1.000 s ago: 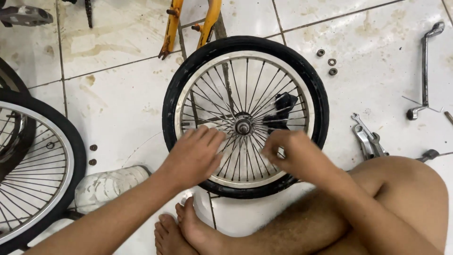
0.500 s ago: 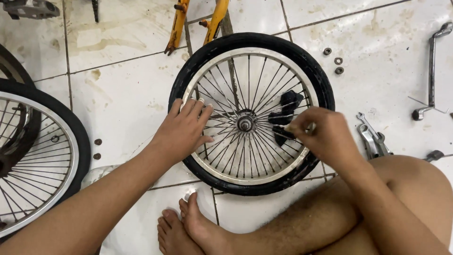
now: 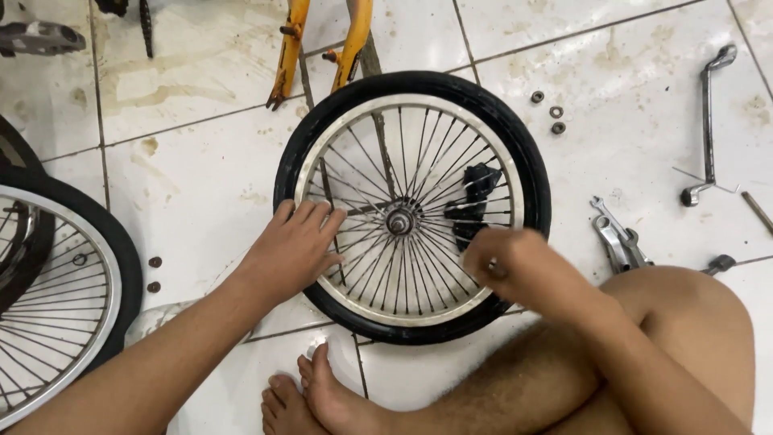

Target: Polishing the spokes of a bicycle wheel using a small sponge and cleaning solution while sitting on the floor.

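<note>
White floor tiles, stained and smudged, carry everything. Flat on them, at the middle of the scene, lies a small bicycle wheel with a black tyre, a silvery rim and thin spokes running to its hub.

The left hand rests palm down on the wheel at about nine o'clock, fingers spread loosely across tyre, rim and the nearest spokes. The right hand is over the wheel's edge at about four o'clock; it is blurred, curled in on itself, and seems to pinch something small and dark, though I cannot tell what. A black part sits among the spokes at roughly three o'clock from the hub, just above that hand.

Beyond the wheel at twelve o'clock stand two orange fork legs. Three small nuts lie at about two o'clock, well apart from the tyre. A crank arm lies far off at three o'clock, and a wrench lies near the person's bent knee. A second wheel lies at nine o'clock. The person's bare feet rest at six o'clock, just below the tyre.
</note>
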